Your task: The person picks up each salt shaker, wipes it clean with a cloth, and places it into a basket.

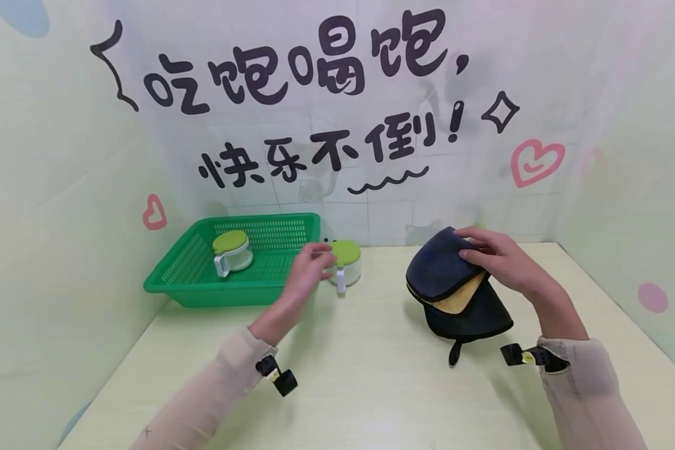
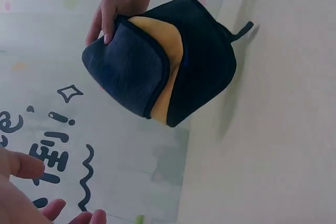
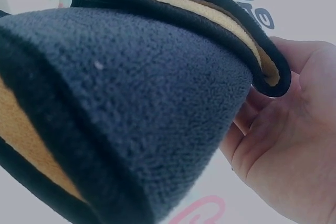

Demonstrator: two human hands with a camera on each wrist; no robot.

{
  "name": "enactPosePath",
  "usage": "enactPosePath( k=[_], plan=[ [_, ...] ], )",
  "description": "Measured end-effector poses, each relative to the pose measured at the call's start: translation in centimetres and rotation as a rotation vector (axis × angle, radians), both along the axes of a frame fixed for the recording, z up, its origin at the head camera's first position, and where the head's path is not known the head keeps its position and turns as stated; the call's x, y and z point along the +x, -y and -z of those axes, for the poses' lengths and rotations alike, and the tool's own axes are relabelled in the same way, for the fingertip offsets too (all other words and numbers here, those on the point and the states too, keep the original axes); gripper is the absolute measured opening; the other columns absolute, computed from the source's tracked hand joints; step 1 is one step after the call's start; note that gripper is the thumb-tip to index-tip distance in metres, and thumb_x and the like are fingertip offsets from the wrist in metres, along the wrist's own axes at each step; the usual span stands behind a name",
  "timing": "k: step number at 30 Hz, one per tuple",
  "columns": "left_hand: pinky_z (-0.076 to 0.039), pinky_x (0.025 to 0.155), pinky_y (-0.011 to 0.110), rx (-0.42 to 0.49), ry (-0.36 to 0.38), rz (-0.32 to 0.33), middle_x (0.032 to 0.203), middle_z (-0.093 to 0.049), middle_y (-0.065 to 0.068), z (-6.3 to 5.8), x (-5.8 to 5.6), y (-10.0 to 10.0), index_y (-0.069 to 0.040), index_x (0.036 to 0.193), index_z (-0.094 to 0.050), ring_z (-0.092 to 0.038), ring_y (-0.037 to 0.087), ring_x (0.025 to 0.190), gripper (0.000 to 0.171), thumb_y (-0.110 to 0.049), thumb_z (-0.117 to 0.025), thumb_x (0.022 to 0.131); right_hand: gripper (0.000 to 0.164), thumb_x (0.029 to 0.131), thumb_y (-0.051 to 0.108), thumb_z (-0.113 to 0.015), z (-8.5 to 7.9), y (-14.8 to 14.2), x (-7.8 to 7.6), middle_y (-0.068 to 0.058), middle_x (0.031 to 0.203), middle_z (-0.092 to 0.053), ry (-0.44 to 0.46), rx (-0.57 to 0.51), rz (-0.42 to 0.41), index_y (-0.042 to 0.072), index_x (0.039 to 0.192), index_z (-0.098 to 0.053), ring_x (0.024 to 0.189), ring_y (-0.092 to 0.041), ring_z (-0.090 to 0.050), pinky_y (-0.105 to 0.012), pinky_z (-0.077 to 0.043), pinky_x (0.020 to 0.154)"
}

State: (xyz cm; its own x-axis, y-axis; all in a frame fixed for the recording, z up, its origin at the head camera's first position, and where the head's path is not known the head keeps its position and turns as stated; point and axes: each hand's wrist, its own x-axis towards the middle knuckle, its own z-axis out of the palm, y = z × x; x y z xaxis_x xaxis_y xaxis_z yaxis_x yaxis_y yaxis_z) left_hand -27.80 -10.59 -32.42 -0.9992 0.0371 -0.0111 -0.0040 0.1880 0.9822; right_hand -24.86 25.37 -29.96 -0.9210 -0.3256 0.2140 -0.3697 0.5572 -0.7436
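My right hand, wrist arching, pinching folded navy-and-yellow cloth at upper edge; my left hand hovering near green-lidded jar, fingers hanging loosely apart.

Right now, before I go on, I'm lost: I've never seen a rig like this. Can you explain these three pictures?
There is no robot here: you see a person's two bare hands. The wide picture comes from a camera on the person's head, looking forward and down. The other two come from the left wrist camera and right wrist camera. On the table stands a green basket with a lidded jar inside; a second jar stands beside the basket. The right hand holds a folded cloth, dark blue with a yellow side showing. The left hand holds nothing; in the head view it overlaps the second jar, and I can't tell whether it touches.
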Motion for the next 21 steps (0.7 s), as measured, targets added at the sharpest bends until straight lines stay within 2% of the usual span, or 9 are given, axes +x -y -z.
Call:
enactPosePath(
  k=[2,4,7,10,14,18,21],
  plan=[
    [-0.049,0.110,0.047,0.014,0.046,0.035,0.141,-0.056,0.019,1.1,0.3,-0.7,-0.003,0.142,-0.050,-0.059,0.039,0.129,0.046,-0.019,-0.059,0.100,0.044,0.105,0.011,-0.054,0.0,0.0,0.1,-0.030,0.151,-0.049,-0.002,-0.006,-0.002,-0.004,0.146,-0.050,0.134,-0.051,-0.053,-0.006,-0.042,0.090],
    [-0.048,0.111,0.048,-0.005,0.085,0.034,0.144,-0.054,0.021,2.2,0.4,-1.4,-0.001,0.145,-0.047,-0.058,0.040,0.130,0.052,-0.020,-0.059,0.098,0.044,0.105,0.011,-0.054,0.0,0.1,0.1,-0.030,0.149,-0.050,-0.003,-0.013,-0.007,-0.004,0.146,-0.050,0.130,-0.049,-0.057,-0.007,-0.044,0.089],
    [-0.042,0.115,0.053,-0.041,0.138,-0.011,0.154,-0.045,0.022,3.8,0.3,-2.1,-0.001,0.153,-0.038,-0.052,0.038,0.136,0.066,-0.023,-0.060,0.095,0.044,0.105,0.011,-0.054,0.0,0.2,0.2,-0.030,0.148,-0.051,-0.001,-0.016,-0.014,-0.005,0.146,-0.050,0.126,-0.047,-0.059,-0.008,-0.046,0.089],
    [-0.039,0.116,0.056,-0.036,0.186,-0.045,0.157,-0.039,0.021,5.0,-0.1,-2.3,-0.001,0.157,-0.029,-0.048,0.039,0.137,0.074,-0.023,-0.060,0.093,0.044,0.106,0.011,-0.054,0.0,0.3,0.2,-0.030,0.148,-0.051,0.001,-0.007,-0.012,-0.005,0.146,-0.050,0.128,-0.047,-0.059,-0.007,-0.045,0.089],
    [-0.046,0.108,0.052,0.035,0.227,-0.077,0.146,-0.048,0.018,6.1,-1.3,-2.4,-0.001,0.150,-0.038,-0.050,0.036,0.127,0.061,-0.027,-0.055,0.097,0.044,0.105,0.011,-0.054,0.0,0.5,0.1,-0.030,0.150,-0.051,-0.004,0.008,-0.014,-0.004,0.146,-0.050,0.131,-0.049,-0.057,-0.006,-0.043,0.090],
    [-0.053,0.096,0.042,0.104,0.261,-0.121,0.130,-0.056,0.014,6.9,-2.8,-2.4,-0.002,0.137,-0.052,-0.053,0.026,0.115,0.047,-0.030,-0.052,0.099,0.043,0.105,0.012,-0.055,0.1,0.6,0.1,-0.030,0.148,-0.052,-0.005,0.016,-0.019,-0.004,0.146,-0.051,0.129,-0.048,-0.058,-0.007,-0.044,0.090],
    [-0.056,0.087,0.034,0.139,0.282,-0.127,0.122,-0.062,0.013,7.5,-3.6,-2.3,-0.002,0.132,-0.058,-0.056,0.022,0.104,0.042,-0.029,-0.053,0.100,0.043,0.105,0.012,-0.055,0.2,0.7,0.2,-0.029,0.147,-0.053,-0.001,0.014,-0.021,-0.004,0.145,-0.052,0.128,-0.046,-0.060,-0.008,-0.045,0.090]
  ],
)
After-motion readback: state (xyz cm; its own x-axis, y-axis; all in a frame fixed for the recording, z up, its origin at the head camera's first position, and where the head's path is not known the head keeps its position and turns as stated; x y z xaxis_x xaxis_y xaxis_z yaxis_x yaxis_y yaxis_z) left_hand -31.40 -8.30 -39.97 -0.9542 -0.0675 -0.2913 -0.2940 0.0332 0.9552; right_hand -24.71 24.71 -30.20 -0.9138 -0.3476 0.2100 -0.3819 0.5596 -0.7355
